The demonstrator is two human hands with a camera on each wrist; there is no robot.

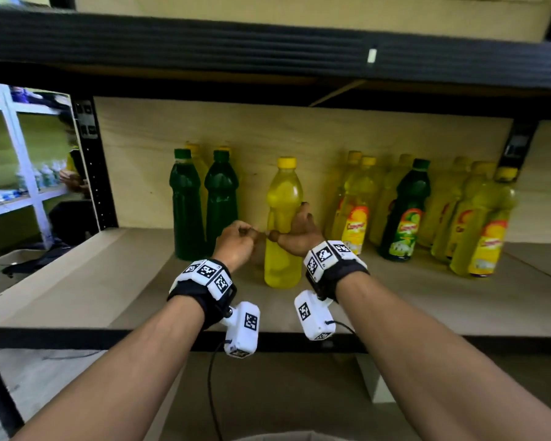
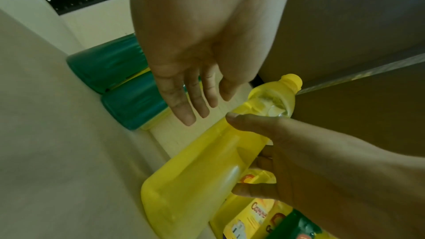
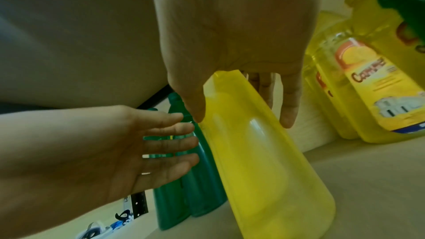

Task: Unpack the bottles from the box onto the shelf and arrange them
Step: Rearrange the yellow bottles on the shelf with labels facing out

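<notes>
Head view, centre of frame: a yellow bottle (image 1: 283, 218) stands upright on the shelf (image 1: 77, 281), apart from the other bottles. Progress, as a judgement: unpacking appears well advanced. Left of centre, two green bottles (image 1: 204, 202) stand side by side with yellow caps showing behind them; at the right of the frame a larger cluster of yellow bottles (image 1: 477, 224) with one labelled green bottle (image 1: 404, 214) among them stands near the back panel (image 1: 299, 128). The colours are mixed, so sorting and aligning probably remain. The box is not in view, so how many bottles are left in it cannot be told.

The right hand (image 1: 299, 230) wraps the yellow bottle at its waist, thumb on the near side and fingers (image 3: 287, 108) round the far side, as the right wrist view confirms. The left hand (image 1: 236, 243) holds nothing: in the wrist views its fingers (image 2: 184, 104) are straight and slightly spread, palm turned toward the bottle, just beside it and not touching. The bottle thus lies between the two hands, nearer the right, its base on the shelf board in the gap between the two groups.
</notes>
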